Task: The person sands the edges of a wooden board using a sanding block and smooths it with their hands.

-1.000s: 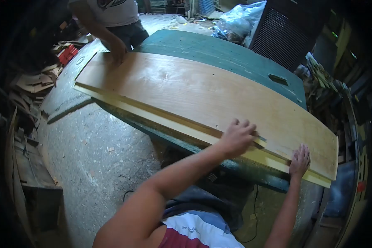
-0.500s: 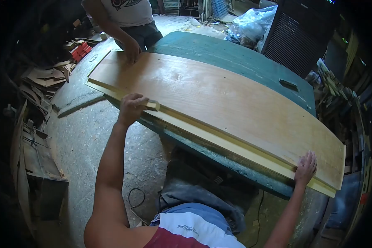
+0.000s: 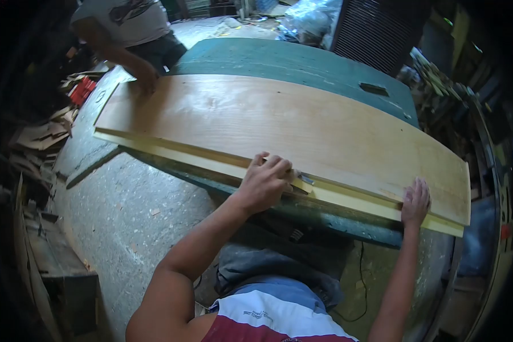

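Workshop table (image 3: 233, 54) under a long wooden panel (image 3: 325, 122)

Worn green paint covered the tabletop, and scrap wood (image 3: 43, 135) lay heaped on the concrete floor (image 3: 137, 211) to the left. Beyond the table's far edge sat a clear plastic bag (image 3: 309, 21), bulging; what it contained could not be made out. Beside it stood a dark slatted unit (image 3: 376, 34).

Across the table lay the panel, face up, with a pale yellow strip (image 3: 356, 202) running along its near edge, lower than the top face. Near the middle of that edge, the left hand (image 3: 266, 181) had its fingers curled over a short block (image 3: 303, 185), grasping it. The block lay beneath the fingers, its right end jutting out past them above the strip; whether its underside touched the strip was hard to tell. Toward the panel's right end, the right hand (image 3: 416, 202) lay with fingers extended on the top face, gripping nothing visible. At the far left end, a co-worker's hand (image 3: 147, 78) reached down to the panel, its fingers too dim to read.
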`<state>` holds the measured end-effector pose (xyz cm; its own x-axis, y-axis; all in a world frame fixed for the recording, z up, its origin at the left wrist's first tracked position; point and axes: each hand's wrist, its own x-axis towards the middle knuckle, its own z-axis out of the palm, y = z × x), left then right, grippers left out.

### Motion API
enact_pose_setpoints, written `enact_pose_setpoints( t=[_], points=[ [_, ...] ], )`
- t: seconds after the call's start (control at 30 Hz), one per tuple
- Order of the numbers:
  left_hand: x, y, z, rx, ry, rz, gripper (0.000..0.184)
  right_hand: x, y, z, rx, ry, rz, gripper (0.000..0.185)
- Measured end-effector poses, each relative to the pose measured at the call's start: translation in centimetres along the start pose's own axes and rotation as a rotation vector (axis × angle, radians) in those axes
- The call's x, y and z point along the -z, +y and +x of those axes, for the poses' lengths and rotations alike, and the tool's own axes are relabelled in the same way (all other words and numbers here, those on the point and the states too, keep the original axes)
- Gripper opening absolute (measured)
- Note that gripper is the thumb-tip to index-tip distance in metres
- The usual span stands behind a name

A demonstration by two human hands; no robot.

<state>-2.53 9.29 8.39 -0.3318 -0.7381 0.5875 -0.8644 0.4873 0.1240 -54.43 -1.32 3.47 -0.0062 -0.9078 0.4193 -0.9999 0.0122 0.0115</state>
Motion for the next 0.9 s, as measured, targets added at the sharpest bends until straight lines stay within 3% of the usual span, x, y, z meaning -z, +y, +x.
enact_pose_setpoints(
  t=[0.07, 0.1, 0.17, 0.27, 0.3, 0.43, 0.47, 0.57, 0.63, 0.73, 0.77, 0.83, 0.9],
  points=[
    [0.4, -1.4, 0.8, -0.022, 0.099, -0.063, 0.013, 0.1, -0.1, -0.1, 0.004, 0.003, 0.002, 0.054],
    [1.0, -3.4, 0.6, -0.004, 0.168, 0.067, 0.017, 0.2, -0.4, -0.2, -0.015, -0.010, -0.004, 0.054],
    [3.4, -8.3, -0.8, 0.185, 0.000, 0.178, 0.030, 0.5, -0.8, -0.1, 0.006, 0.031, 0.005, 0.054],
    [4.7, -8.9, -1.2, 0.225, -0.056, 0.124, 0.031, 1.1, -1.6, -0.1, -0.014, 0.052, 0.012, 0.053],
    [3.9, -8.2, -0.6, 0.240, -0.056, 0.062, 0.032, 1.2, -1.7, -0.2, -0.003, 0.063, 0.026, 0.052],
    [-5.2, 0.9, 5.8, -0.050, 0.048, -0.199, 0.014, 1.6, -2.1, -0.2, 0.016, 0.097, 0.027, 0.051],
    [-7.5, 5.1, 8.0, 0.005, 0.018, -0.191, 0.006, 1.6, -2.2, -0.2, 0.005, 0.093, 0.025, 0.051],
    [-11.7, 12.9, 13.5, -0.001, 0.047, -0.159, 0.016, 1.5, -1.9, -0.3, 0.012, 0.103, 0.067, 0.051],
    [-11.4, 12.5, 13.7, -0.026, 0.042, -0.155, 0.017, 1.6, -1.8, -0.6, 0.005, 0.104, 0.065, 0.051],
    [-10.0, 5.9, 10.4, 0.015, 0.000, -0.253, 0.013, 1.2, -1.8, -0.4, 0.019, 0.117, 0.064, 0.051],
    [-8.0, 2.8, 8.6, 0.005, 0.168, -0.105, 0.008, 1.0, -1.6, -0.5, 0.027, 0.125, 0.050, 0.051],
    [-3.6, -4.5, 4.1, 0.111, 0.102, 0.078, 0.017, 1.3, -2.1, -0.5, 0.016, 0.139, 0.049, 0.051],
    [0.1, -9.5, 1.2, 0.354, 0.095, 0.235, 0.033, 1.6, -2.2, -0.5, 0.032, 0.140, 0.046, 0.052]
  ],
)
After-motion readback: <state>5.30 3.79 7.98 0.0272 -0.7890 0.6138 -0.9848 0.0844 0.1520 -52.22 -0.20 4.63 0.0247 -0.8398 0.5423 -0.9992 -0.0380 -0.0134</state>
